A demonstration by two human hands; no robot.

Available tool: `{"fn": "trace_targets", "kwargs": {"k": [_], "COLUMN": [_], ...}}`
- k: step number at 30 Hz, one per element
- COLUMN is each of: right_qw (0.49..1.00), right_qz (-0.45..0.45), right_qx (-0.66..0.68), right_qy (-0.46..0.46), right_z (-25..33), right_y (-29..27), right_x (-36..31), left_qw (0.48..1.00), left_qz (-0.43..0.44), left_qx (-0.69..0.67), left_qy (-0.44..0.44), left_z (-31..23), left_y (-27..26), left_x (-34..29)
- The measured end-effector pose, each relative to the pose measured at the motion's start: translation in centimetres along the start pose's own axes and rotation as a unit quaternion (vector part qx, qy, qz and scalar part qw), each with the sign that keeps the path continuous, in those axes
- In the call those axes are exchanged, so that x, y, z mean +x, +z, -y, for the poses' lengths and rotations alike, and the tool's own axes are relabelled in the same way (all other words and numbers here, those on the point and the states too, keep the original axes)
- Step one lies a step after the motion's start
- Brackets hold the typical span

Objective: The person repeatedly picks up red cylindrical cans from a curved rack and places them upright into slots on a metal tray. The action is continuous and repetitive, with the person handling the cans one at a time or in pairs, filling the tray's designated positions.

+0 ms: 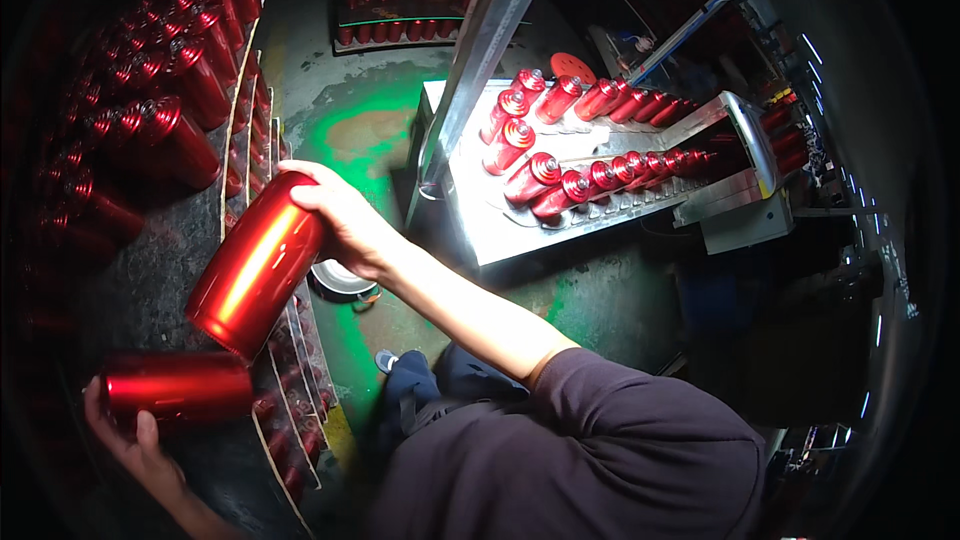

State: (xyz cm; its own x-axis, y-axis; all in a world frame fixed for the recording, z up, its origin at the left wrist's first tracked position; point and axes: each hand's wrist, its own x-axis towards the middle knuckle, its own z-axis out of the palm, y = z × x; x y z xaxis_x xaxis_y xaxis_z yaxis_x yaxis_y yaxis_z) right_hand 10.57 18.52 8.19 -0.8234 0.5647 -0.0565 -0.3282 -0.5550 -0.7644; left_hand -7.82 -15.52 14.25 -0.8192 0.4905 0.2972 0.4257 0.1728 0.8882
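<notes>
My right hand grips the upper end of a glossy red metal cylinder, thumb on the near side. This cylinder is tilted, its lower end leaning down and left. Just below it a second red metal cylinder lies nearly level, and my left hand is closed round its left end with the thumb along the underside. The two cylinders come close together near the lower end of the tilted one; whether they touch I cannot tell.
To the left, a multi-level rack carries rows of red cylinders. A lit white table at the right holds a looping line of red cylinders, with a metal post beside it. A white bucket stands on the floor.
</notes>
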Motion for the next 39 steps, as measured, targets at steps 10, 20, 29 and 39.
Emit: {"fn": "trace_targets", "kwargs": {"k": [10,20,29,39], "right_qw": [0.933,0.911,0.908,0.863], "right_qz": [0.004,-0.022,0.023,-0.013], "right_qx": [0.327,0.381,0.391,0.482], "right_qy": [0.149,0.155,0.146,0.149], "right_z": [1.1,-1.3,-3.6,-2.6], "right_y": [-11.9,-11.6,-9.7,-9.2], "right_x": [-1.5,0.7,2.4,2.4], "left_qw": [0.704,0.221,0.370,0.351], "left_qz": [0.170,0.212,0.265,0.221], "left_qx": [-0.570,-0.688,-0.718,-0.739], "left_qy": [-0.389,-0.658,-0.527,-0.531], "left_z": [6.0,18.0,18.2,15.1], "left_y": [23.5,31.2,28.9,28.2], "left_x": [1.3,4.2,4.9,4.9]}}
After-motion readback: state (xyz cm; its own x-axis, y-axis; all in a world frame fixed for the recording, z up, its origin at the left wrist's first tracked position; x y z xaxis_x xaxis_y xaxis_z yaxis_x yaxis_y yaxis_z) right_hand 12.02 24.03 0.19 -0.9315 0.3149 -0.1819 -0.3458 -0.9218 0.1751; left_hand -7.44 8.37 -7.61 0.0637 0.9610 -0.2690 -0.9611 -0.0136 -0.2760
